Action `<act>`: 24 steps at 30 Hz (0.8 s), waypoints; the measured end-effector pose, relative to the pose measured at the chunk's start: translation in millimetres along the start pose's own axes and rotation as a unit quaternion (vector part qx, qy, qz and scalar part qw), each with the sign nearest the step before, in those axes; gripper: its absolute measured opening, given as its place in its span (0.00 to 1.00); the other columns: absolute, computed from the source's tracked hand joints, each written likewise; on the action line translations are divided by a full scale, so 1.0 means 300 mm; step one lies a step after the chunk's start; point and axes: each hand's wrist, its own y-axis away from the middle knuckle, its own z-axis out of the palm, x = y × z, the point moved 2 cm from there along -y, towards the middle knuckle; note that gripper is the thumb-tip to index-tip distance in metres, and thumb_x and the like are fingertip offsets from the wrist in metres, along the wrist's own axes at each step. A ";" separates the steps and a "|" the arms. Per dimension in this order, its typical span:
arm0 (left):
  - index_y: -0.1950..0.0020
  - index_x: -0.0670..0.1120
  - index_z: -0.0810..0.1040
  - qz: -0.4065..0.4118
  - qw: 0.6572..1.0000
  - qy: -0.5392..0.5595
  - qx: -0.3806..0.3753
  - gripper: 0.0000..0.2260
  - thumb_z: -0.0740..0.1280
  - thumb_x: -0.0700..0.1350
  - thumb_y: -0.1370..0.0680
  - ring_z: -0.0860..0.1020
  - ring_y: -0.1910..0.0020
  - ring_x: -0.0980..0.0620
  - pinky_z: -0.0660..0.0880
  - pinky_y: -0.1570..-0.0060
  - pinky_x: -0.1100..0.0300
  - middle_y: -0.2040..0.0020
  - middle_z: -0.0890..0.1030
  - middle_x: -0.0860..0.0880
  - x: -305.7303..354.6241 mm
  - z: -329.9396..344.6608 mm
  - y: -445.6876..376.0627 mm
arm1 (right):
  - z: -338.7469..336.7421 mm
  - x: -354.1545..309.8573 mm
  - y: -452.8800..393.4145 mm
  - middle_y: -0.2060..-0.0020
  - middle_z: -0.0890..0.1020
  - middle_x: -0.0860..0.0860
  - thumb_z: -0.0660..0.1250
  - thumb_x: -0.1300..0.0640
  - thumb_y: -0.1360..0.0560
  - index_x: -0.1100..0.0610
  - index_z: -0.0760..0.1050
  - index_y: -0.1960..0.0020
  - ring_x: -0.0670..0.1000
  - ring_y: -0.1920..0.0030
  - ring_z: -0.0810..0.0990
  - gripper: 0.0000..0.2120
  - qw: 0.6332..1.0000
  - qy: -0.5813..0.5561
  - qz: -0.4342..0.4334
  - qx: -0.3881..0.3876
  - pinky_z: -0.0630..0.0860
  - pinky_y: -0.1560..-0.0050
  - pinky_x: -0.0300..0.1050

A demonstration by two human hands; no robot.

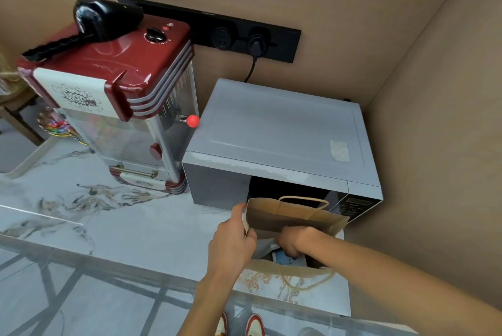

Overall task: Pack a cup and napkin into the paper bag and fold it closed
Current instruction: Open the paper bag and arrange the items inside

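A brown paper bag (293, 216) with twisted paper handles stands open on the marble counter in front of the microwave. My left hand (233, 240) pinches the bag's left rim and holds it open. My right hand (292, 240) reaches down inside the bag, fingers closed around something white and light blue (288, 259); whether it is the cup or the napkin I cannot tell. A pale grey shape (264, 246) lies inside the bag beside my right hand. The bag's walls hide its bottom.
A grey microwave (277, 131) stands right behind the bag, against the beige walls. A red popcorn machine (116, 91) with a black hair dryer (92, 23) on top stands to the left. The marble counter (108, 213) ends in a glass edge near me.
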 end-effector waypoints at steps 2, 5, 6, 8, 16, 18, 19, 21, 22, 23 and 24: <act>0.28 0.56 0.61 0.012 1.000 0.000 -0.009 0.25 0.65 0.45 0.23 0.81 0.56 0.48 0.81 0.53 0.51 0.56 0.81 0.46 0.008 -0.008 -0.006 | -0.031 0.006 0.044 0.41 0.79 0.61 0.60 0.63 0.21 0.64 0.75 0.37 0.61 0.46 0.81 0.14 0.999 -0.048 -0.009 0.021 0.77 0.49 0.51; 0.27 0.55 0.59 0.041 0.999 -0.003 -0.006 0.28 0.66 0.45 0.24 0.80 0.54 0.45 0.79 0.54 0.49 0.52 0.82 0.43 0.012 -0.020 -0.011 | -0.079 0.023 0.120 0.50 0.81 0.59 0.59 0.61 0.22 0.57 0.76 0.47 0.58 0.55 0.79 0.08 0.991 -0.105 -0.043 0.067 0.75 0.53 0.51; 0.26 0.55 0.58 0.057 0.998 -0.012 -0.007 0.29 0.66 0.45 0.23 0.79 0.53 0.44 0.78 0.54 0.49 0.50 0.81 0.43 0.015 -0.025 -0.011 | -0.090 0.030 0.145 0.56 0.80 0.57 0.58 0.60 0.22 0.56 0.75 0.52 0.57 0.59 0.77 0.07 0.988 -0.115 -0.052 0.083 0.74 0.56 0.51; 0.24 0.56 0.54 0.087 0.995 -0.040 -0.013 0.31 0.66 0.47 0.22 0.77 0.49 0.46 0.77 0.53 0.52 0.44 0.78 0.45 0.026 -0.039 -0.014 | -0.111 0.045 0.201 0.65 0.76 0.53 0.57 0.60 0.22 0.56 0.73 0.59 0.56 0.64 0.74 0.09 0.984 -0.128 -0.059 0.110 0.71 0.61 0.50; 0.23 0.59 0.55 0.229 0.962 -0.144 -0.032 0.34 0.62 0.66 0.25 0.59 0.30 0.52 0.65 0.32 0.57 0.29 0.61 0.51 0.112 -0.114 0.025 | -0.218 0.070 0.525 0.70 0.73 0.54 0.59 0.54 0.21 0.64 0.77 0.59 0.53 0.71 0.70 0.16 0.949 -0.195 -0.072 0.236 0.67 0.68 0.49; 0.24 0.60 0.59 0.270 0.950 -0.139 -0.070 0.35 0.64 0.68 0.28 0.55 0.27 0.53 0.62 0.28 0.54 0.27 0.59 0.54 0.172 -0.135 0.049 | -0.247 0.080 0.628 0.71 0.72 0.53 0.60 0.53 0.22 0.62 0.75 0.62 0.52 0.71 0.68 0.16 0.938 -0.196 -0.070 0.278 0.67 0.68 0.50; 0.25 0.60 0.61 0.289 0.945 -0.129 -0.084 0.35 0.65 0.68 0.29 0.57 0.27 0.55 0.64 0.29 0.53 0.27 0.61 0.56 0.201 -0.143 0.057 | -0.265 0.085 0.676 0.70 0.74 0.52 0.60 0.52 0.23 0.60 0.75 0.63 0.53 0.70 0.70 0.15 0.931 -0.199 -0.071 0.298 0.69 0.68 0.51; 0.28 0.59 0.65 0.316 0.936 -0.122 -0.092 0.32 0.65 0.68 0.29 0.63 0.31 0.58 0.69 0.35 0.56 0.31 0.67 0.59 0.260 -0.160 0.073 | -0.306 0.094 0.770 0.66 0.79 0.51 0.63 0.50 0.24 0.56 0.78 0.59 0.52 0.66 0.76 0.12 0.919 -0.203 -0.083 0.328 0.75 0.63 0.52; 0.30 0.59 0.67 0.319 0.937 -0.109 -0.088 0.27 0.65 0.66 0.27 0.67 0.36 0.60 0.71 0.40 0.61 0.36 0.71 0.61 0.289 -0.173 0.086 | -0.327 0.097 0.814 0.65 0.80 0.50 0.64 0.49 0.24 0.54 0.80 0.57 0.49 0.64 0.77 0.10 0.914 -0.199 -0.093 0.342 0.76 0.61 0.52; 0.35 0.59 0.71 0.325 0.939 -0.083 -0.079 0.21 0.65 0.63 0.25 0.71 0.44 0.64 0.71 0.47 0.66 0.43 0.74 0.63 0.313 -0.187 0.097 | -0.348 0.102 0.855 0.65 0.80 0.48 0.65 0.49 0.24 0.52 0.80 0.56 0.47 0.63 0.76 0.09 0.910 -0.193 -0.099 0.352 0.76 0.60 0.50; 0.42 0.58 0.75 0.326 0.942 -0.053 -0.066 0.12 0.66 0.59 0.24 0.74 0.52 0.64 0.68 0.55 0.71 0.53 0.76 0.64 0.337 -0.204 0.107 | -0.370 0.109 0.893 0.66 0.79 0.46 0.66 0.48 0.24 0.50 0.79 0.56 0.45 0.63 0.75 0.07 0.907 -0.188 -0.104 0.361 0.75 0.61 0.48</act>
